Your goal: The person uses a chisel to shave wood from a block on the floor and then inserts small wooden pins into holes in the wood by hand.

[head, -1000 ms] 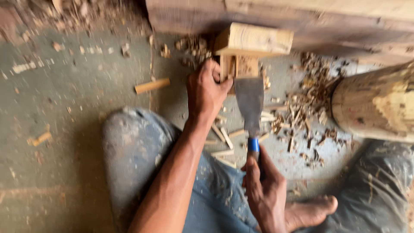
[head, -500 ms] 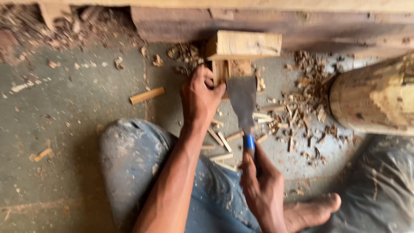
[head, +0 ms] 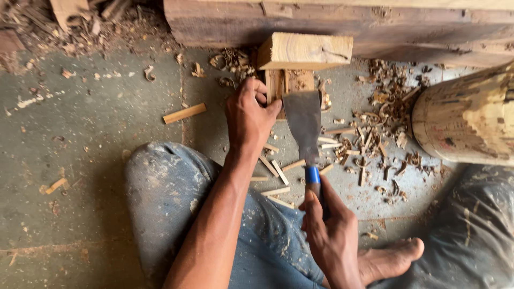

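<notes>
At nine o'clock the concrete floor (head: 80, 139) lies bare but for scattered chips, and a short wooden stick (head: 184, 113) lies flat at about ten o'clock of the scene's middle. Below it, a knee in dusty blue jeans (head: 171, 187) fills the seven o'clock area.

Just right of the stick, the left hand (head: 249, 115) is closed around the left edge of a small upright wood piece (head: 289, 81), thumb pressed near its face, holding it steady. This piece stands on the floor at twelve o'clock, directly under a pale rectangular wood block (head: 304, 51) that rests across its top and leans back against a long dark timber beam (head: 342, 24) running along the upper edge.

The broad steel blade of a chisel (head: 303, 126) lies with its edge against the lower face of the upright piece, just beside the left thumb. Its blue-collared handle runs down toward six o'clock, where the right hand (head: 329, 230) grips it in a tight fist.

Thin split slivers (head: 276, 168) lie between the two hands. Curled shavings (head: 375, 134) are heaped at two o'clock. A thick round log (head: 468, 120) lies at three o'clock, and a bare foot (head: 391, 259) rests at five o'clock.
</notes>
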